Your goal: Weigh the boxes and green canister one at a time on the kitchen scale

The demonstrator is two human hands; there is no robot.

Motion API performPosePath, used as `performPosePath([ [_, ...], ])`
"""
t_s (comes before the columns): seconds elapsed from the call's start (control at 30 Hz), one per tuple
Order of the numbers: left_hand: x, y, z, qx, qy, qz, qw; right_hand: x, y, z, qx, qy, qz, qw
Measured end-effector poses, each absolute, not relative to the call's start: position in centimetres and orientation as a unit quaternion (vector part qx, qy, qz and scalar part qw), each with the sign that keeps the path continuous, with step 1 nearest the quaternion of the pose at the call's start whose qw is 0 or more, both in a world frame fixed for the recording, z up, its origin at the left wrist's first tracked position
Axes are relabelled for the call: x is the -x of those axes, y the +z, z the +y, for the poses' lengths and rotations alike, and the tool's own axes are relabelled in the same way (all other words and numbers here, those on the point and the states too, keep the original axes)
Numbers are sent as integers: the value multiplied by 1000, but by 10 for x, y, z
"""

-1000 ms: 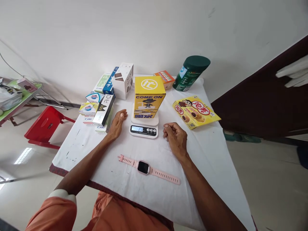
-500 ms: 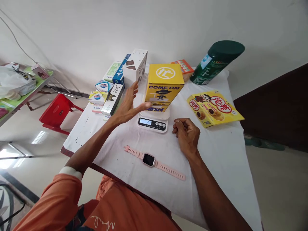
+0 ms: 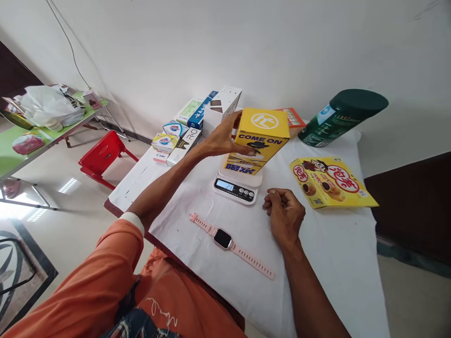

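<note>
A yellow "COME ON" box (image 3: 259,141) stands upright on the white kitchen scale (image 3: 235,191), whose lit display appears to read 21. My left hand (image 3: 227,138) is on the box's left side, thumb across the front and fingers round the back, partly hidden. My right hand (image 3: 284,211) rests on the cloth right of the scale, fingers curled in and nothing visible in them. A smartwatch with a pink strap (image 3: 223,238) lies stretched out in front of the scale.
Several small cartons (image 3: 183,136) and a tall white box (image 3: 225,101) stand at the back left. A dark green bottle (image 3: 343,117), an orange box (image 3: 293,118) and a yellow snack box (image 3: 331,183) are on the right. A red chair (image 3: 105,157) stands left of the table.
My left hand has moved right and closed round the yellow box. My right hand stays curled on the cloth. The view has shifted, so everything sits differently in it.
</note>
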State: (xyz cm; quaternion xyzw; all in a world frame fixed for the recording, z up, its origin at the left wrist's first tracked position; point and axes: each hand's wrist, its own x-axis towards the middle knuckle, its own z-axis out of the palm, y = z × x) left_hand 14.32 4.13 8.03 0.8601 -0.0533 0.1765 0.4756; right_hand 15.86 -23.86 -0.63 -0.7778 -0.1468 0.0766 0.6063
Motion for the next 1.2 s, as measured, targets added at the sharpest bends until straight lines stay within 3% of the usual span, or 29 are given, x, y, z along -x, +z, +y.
performPosePath([
  [0.27, -90, 141, 60, -870, 213, 1, 445, -159, -5, -238, 781, 76, -148, 602],
  [0.5, -51, 211, 133, -870, 302, 29, 390, -160, -3, -237, 782, 77, -140, 603],
  [0.73, -54, 183, 200, -869, 245, 53, 426, -161, -3, -236, 786, 81, -129, 600],
  [1.0, -58, 163, 208, -850, 201, 35, 485, -163, -5, -235, 781, 91, -121, 606],
  [1.2, -57, 155, 207, -858, 198, 28, 473, -165, -8, -235, 781, 85, -124, 607],
])
